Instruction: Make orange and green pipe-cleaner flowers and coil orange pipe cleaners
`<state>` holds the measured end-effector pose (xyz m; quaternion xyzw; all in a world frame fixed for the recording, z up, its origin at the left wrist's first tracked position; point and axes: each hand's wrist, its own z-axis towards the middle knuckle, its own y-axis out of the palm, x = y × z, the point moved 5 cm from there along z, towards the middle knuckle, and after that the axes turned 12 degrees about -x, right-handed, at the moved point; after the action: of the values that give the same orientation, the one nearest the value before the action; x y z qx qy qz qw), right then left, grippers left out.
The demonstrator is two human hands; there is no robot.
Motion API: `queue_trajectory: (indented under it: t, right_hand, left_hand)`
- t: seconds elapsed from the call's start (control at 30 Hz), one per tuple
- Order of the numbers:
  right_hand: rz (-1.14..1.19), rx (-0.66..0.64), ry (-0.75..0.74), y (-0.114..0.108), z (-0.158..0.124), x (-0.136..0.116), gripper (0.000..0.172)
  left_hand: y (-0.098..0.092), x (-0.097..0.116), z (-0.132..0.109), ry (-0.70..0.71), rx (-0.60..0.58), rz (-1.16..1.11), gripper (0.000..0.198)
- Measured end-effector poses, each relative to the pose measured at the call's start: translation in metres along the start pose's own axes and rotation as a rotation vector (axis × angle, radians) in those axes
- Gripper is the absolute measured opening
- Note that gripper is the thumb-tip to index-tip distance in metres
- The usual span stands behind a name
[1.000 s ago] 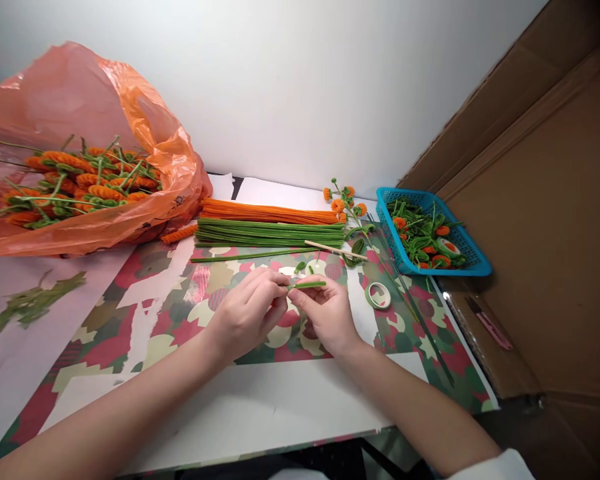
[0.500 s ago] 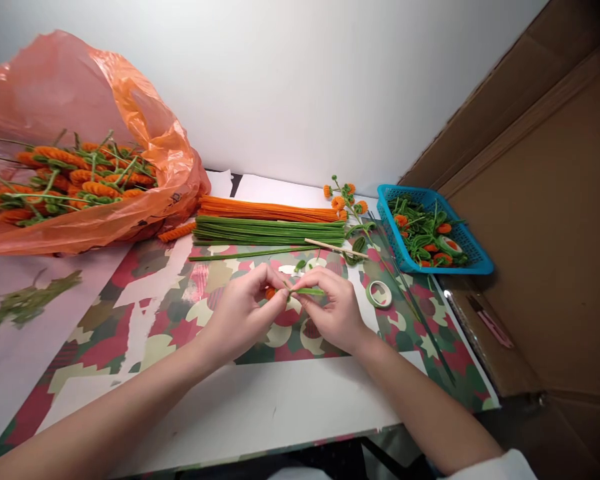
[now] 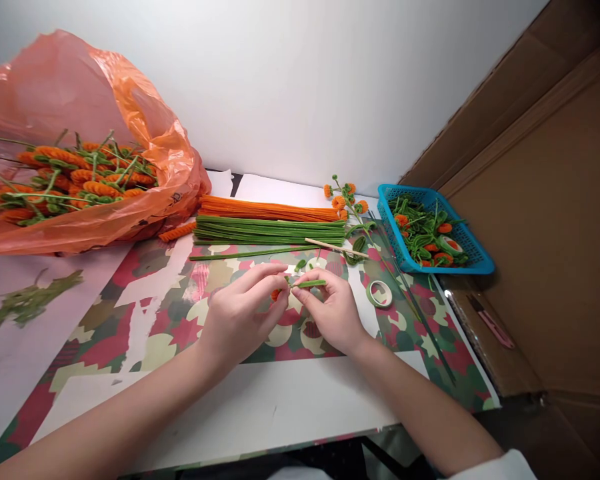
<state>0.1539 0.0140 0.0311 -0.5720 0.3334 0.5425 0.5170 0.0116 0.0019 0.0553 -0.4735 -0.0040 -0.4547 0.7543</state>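
Observation:
Low over the patterned sheet, my right hand (image 3: 333, 310) pinches the green stem (image 3: 312, 284) of a small pipe-cleaner flower between thumb and forefinger. My left hand (image 3: 245, 307) curls around the flower's orange head (image 3: 275, 294), its fingers closed and partly hiding it. Small green snippets (image 3: 300, 265) lie just beyond my fingertips. Behind them are a bundle of green pipe cleaners (image 3: 270, 231) and a bundle of orange pipe cleaners (image 3: 275, 208). A thin wooden stick (image 3: 335, 248) rests across the right end of the green ones.
An orange plastic bag (image 3: 175, 147) full of orange-and-green pieces stands at left. A blue basket (image 3: 480, 263) with more pieces is at right. Nearby are a tape roll (image 3: 379, 294), a finished flower stem (image 3: 351, 200) and a pink-handled tool (image 3: 493, 323) by the cardboard (image 3: 545, 233).
My left hand has shifted its grip, its fingers lifting and turning around the flower head. My right hand stays nearly in place, still pinching the green stem.

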Motion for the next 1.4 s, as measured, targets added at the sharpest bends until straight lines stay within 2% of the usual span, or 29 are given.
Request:
queue_trajectory:
  t: [0.13, 0.3, 0.47, 0.53, 0.63, 0.8, 0.9, 1.03, 1.13, 1.23, 1.4]
  right_hand:
    - [0.071, -0.002, 0.066, 0.000, 0.000, 0.004, 0.003]
    - [0.086, 0.008, 0.075, 0.000, -0.001, 0.005, 0.003]
    - [0.049, -0.014, 0.088, 0.001, -0.001, 0.006, 0.001]
    - [0.002, -0.040, 0.083, 0.001, -0.001, 0.004, 0.005]
    - [-0.080, -0.112, 0.045, -0.002, 0.002, -0.003, 0.011]
    - [-0.189, -0.358, -0.031, -0.008, 0.006, -0.018, 0.008]
    - [-0.204, -0.431, -0.038, -0.013, 0.006, -0.021, 0.007]
    - [-0.156, -0.461, -0.051, -0.014, 0.005, -0.022, 0.006]
    - [-0.135, -0.473, -0.034, -0.013, 0.004, -0.020, 0.008]
    - [-0.102, -0.445, 0.069, -0.015, 0.003, -0.014, 0.007]
    - [0.181, -0.385, 0.394, -0.010, -0.003, 0.003, 0.016]
  left_hand:
    - [0.000, 0.002, 0.000, 0.074, 0.016, 0.141, 0.008]
    - [0.000, 0.006, 0.001, 0.131, 0.007, 0.294, 0.012]
    - [0.003, 0.007, 0.003, 0.120, -0.083, 0.289, 0.009]
    - [0.005, 0.001, 0.005, 0.025, -0.181, 0.183, 0.008]
    - [0.011, -0.010, 0.007, -0.179, -0.374, -0.112, 0.012]
    - [0.022, -0.018, 0.003, -0.443, -0.665, -0.663, 0.020]
    - [0.026, -0.018, -0.001, -0.544, -0.738, -0.890, 0.020]
    - [0.028, -0.018, -0.004, -0.555, -0.779, -0.999, 0.020]
    - [0.026, -0.019, -0.002, -0.516, -0.805, -0.965, 0.023]
    - [0.021, -0.019, 0.003, -0.443, -0.780, -0.781, 0.023]
    - [0.010, -0.010, 0.009, -0.169, -0.474, -0.139, 0.013]
